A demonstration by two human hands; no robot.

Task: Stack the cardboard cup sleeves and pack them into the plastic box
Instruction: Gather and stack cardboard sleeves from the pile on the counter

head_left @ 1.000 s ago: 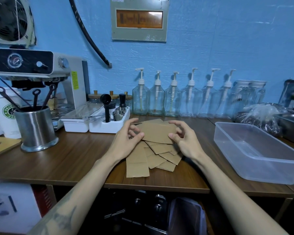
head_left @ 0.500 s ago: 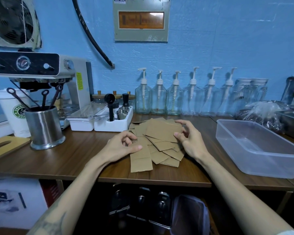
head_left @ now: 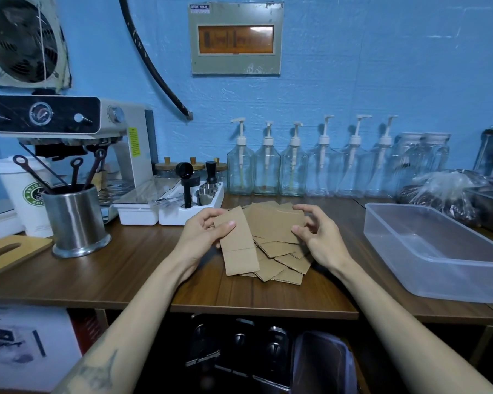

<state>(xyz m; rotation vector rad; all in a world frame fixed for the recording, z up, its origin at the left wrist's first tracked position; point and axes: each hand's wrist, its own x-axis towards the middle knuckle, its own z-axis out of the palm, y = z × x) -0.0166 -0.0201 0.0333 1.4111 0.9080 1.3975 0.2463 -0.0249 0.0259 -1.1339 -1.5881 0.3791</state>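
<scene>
Left hand (head_left: 204,237) pinches long flat brown cardboard cup sleeve (head_left: 236,245) over loose sleeve pile (head_left: 279,251) on wooden counter (head_left: 125,268); right hand (head_left: 320,237) grips top pile sleeve; clear rectangular plastic box (head_left: 439,251) right, apart.

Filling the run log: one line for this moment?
left hand holds one sleeve | right hand on loose pile | plastic box empty

Plastic box (head_left: 427,253) cut off at right edge (lower sleeves (head_left: 285,258) mostly overlapped).
</scene>
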